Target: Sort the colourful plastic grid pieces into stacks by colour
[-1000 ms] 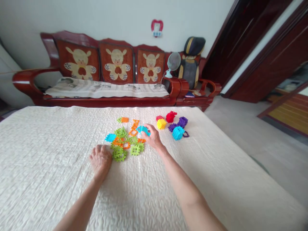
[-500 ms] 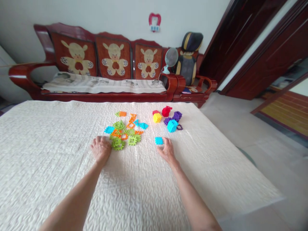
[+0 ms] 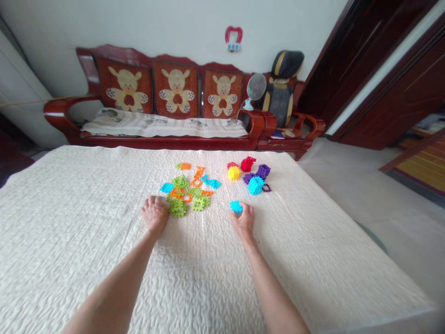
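Observation:
My right hand (image 3: 244, 221) rests on the white quilted cover (image 3: 86, 222), its fingers pinched on a flat blue puzzle tile (image 3: 236, 206). My left hand (image 3: 155, 215) lies knuckles-up with curled fingers at the near edge of a pile of loose green, orange and blue tiles (image 3: 187, 190); nothing shows inside it. To the right of the pile stand built cubes: a blue cube (image 3: 256, 185), a yellow cube (image 3: 234, 173), a red cube (image 3: 247, 163) and a purple cube (image 3: 263, 171).
Behind the cover stands a dark red wooden sofa (image 3: 167, 106) with bear cushions, a small fan (image 3: 255, 90) and a back massager (image 3: 283, 88). Dark wooden door frames (image 3: 382, 79) stand on the right. The cover's right edge drops to a grey floor (image 3: 399, 213).
My right hand took a blue tile from the pile, carried it right and toward me, and set it on the cover, still gripping it. The left hand stayed put. The camera shifted slightly.

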The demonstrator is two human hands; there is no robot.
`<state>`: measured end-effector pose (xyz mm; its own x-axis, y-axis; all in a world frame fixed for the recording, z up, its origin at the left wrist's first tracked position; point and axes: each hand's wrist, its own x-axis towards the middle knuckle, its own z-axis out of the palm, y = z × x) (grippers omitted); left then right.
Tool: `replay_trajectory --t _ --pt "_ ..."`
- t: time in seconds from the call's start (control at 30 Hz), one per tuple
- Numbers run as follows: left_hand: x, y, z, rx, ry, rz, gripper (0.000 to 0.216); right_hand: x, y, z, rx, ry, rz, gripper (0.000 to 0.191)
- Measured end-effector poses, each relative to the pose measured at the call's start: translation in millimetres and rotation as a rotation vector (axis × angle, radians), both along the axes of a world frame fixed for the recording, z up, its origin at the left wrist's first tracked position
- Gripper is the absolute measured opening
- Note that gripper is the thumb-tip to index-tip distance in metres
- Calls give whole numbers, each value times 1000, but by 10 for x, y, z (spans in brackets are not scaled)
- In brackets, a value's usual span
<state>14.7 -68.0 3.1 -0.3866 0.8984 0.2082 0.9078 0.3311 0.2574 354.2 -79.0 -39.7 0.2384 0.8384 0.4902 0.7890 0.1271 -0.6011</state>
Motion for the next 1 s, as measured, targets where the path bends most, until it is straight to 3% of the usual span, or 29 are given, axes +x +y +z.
replay_trajectory --t 0.17,0.3,0.43,0.57,0.8,1.0 --pt "-44 18 -66 2 6 -5 41 189 76 88 220 85 35 37" --pt "-75 41 -101 -7 3 -11 38 561 420 324 282 88 -46 40" --pt "-81 41 -100 -3 5 -10 37 933 837 506 165 117 -115 50" --pt "-92 47 -122 5 17 -12 37 1109 1083 531 24 120 -162 54" --pt "-116 56 -167 24 36 -20 35 1152 1150 485 14 43 -161 53" --pt "-114 55 -157 23 33 -22 36 1113 1143 570 13 49 -173 58"
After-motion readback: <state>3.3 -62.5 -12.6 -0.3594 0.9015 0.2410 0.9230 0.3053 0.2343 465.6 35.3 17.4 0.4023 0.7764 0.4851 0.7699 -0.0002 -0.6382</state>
